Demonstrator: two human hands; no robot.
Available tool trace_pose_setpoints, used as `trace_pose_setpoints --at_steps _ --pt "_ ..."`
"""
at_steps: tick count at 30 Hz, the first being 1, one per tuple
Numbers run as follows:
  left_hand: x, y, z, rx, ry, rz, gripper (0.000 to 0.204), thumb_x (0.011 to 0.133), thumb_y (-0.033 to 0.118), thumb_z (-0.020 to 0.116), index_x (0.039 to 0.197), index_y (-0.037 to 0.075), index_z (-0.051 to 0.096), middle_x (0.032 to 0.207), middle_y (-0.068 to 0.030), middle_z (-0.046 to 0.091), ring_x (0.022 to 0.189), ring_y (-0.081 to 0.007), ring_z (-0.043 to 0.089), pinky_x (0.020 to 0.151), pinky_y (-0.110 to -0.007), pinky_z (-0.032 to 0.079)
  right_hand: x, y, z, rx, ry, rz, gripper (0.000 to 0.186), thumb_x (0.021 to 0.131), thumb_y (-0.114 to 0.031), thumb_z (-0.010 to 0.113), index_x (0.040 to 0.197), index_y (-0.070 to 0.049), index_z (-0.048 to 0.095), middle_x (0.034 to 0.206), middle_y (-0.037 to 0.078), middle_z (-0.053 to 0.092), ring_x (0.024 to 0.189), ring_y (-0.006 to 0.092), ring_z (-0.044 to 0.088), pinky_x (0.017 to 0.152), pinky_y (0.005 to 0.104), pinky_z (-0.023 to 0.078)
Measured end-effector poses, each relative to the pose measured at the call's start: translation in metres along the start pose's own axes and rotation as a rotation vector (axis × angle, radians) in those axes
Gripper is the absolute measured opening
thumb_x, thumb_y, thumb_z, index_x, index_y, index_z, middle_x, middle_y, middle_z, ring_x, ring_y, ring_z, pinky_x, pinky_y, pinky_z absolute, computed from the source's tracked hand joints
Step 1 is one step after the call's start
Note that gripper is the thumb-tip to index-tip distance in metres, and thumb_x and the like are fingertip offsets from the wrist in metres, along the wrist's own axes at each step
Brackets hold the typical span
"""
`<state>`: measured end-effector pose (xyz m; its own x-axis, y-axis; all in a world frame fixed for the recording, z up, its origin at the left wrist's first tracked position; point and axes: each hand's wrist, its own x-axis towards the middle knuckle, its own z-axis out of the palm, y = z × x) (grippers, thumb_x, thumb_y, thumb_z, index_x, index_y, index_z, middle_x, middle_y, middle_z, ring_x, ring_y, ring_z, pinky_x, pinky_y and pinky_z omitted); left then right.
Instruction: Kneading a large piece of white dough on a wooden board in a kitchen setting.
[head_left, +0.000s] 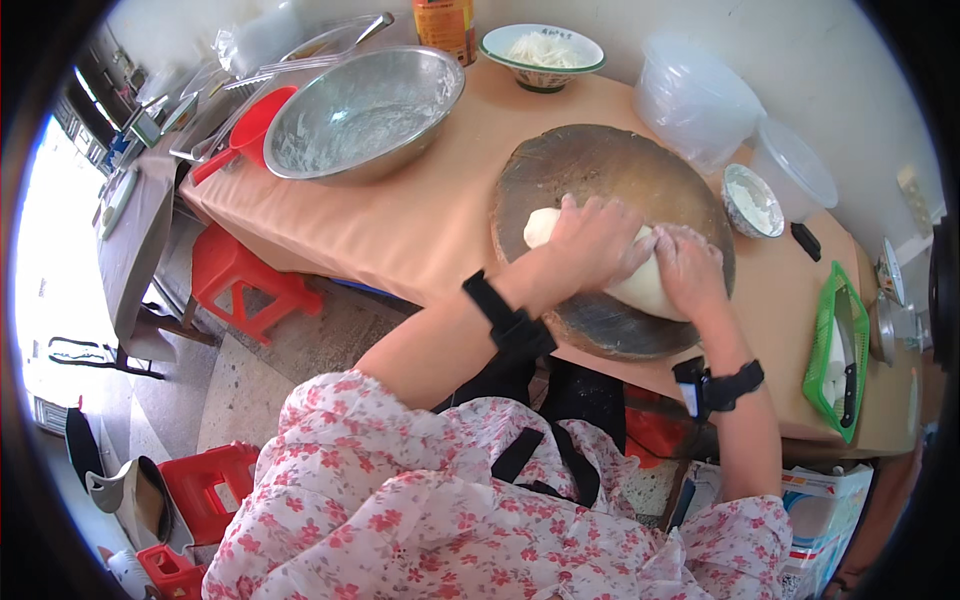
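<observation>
A pale, smooth roll of dough [645, 291] lies across a round, dark wooden board [640, 165]. Its rounded left end shows past my left hand [597, 242], which presses down on it with curled fingers. Against the dough's right part, my right hand [690, 268] grips with bent fingers, its knuckles close to the left hand's. Both hands carry traces of flour. Part of the dough is hidden beneath them. Each wrist wears a black strap.
Left on the table [330, 235] are a floury metal basin [365, 120] and a red ladle [262, 125]. A bowl of white shreds [543, 52] stands behind the board. A flour bowl [752, 200], plastic tubs [695, 105] and a green basket [838, 350] holding a knife are at right.
</observation>
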<state>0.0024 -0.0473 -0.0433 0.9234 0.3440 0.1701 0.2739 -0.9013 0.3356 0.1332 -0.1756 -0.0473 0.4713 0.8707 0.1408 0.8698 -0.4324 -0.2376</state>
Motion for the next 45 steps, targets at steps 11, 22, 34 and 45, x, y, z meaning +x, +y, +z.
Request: trace_pose_setpoints --at_steps 11,22,34,45 --pt "-0.113 -0.002 0.040 0.058 0.648 0.351 0.059 0.078 0.041 0.070 0.127 0.010 0.058 0.126 -0.0148 0.055 0.113 -0.0332 0.054 0.098 -0.050 0.037 -0.110 -0.039 0.020 -0.110 0.410 -0.381 0.052 0.093 -0.032 0.053 0.135 -0.002 0.049 0.136 0.023 0.048 0.119 0.0432 0.048 0.098 0.0547 0.036" --pt "-0.028 -0.009 0.013 0.039 0.210 0.162 0.045 0.090 0.040 0.058 0.122 0.008 0.061 0.118 -0.0125 0.061 0.110 -0.0307 0.054 0.094 -0.050 0.039 -0.035 -0.013 0.004 0.173 0.149 -0.125 0.040 0.095 -0.031 0.050 0.127 -0.007 0.058 0.131 0.015 0.057 0.124 0.0314 0.051 0.103 0.0499 0.034" --pt "0.017 -0.020 -0.007 -0.034 -0.126 -0.065 0.050 0.095 0.049 0.044 0.129 0.015 0.059 0.130 -0.0143 0.057 0.126 -0.0359 0.048 0.102 -0.063 0.033 0.007 0.006 0.006 0.150 0.012 0.042 0.049 0.100 -0.045 0.037 0.127 -0.013 0.062 0.137 0.014 0.055 0.129 0.0348 0.047 0.105 0.0576 0.031" --pt "-0.116 -0.010 -0.006 0.119 0.343 0.319 0.068 0.073 0.034 0.076 0.135 0.018 0.053 0.129 -0.0080 0.055 0.118 -0.0341 0.050 0.095 -0.053 0.037 -0.116 -0.034 0.014 -0.004 0.372 -0.400 0.061 0.082 -0.027 0.069 0.138 -0.010 0.050 0.135 0.022 0.047 0.118 0.0428 0.049 0.098 0.0513 0.041"
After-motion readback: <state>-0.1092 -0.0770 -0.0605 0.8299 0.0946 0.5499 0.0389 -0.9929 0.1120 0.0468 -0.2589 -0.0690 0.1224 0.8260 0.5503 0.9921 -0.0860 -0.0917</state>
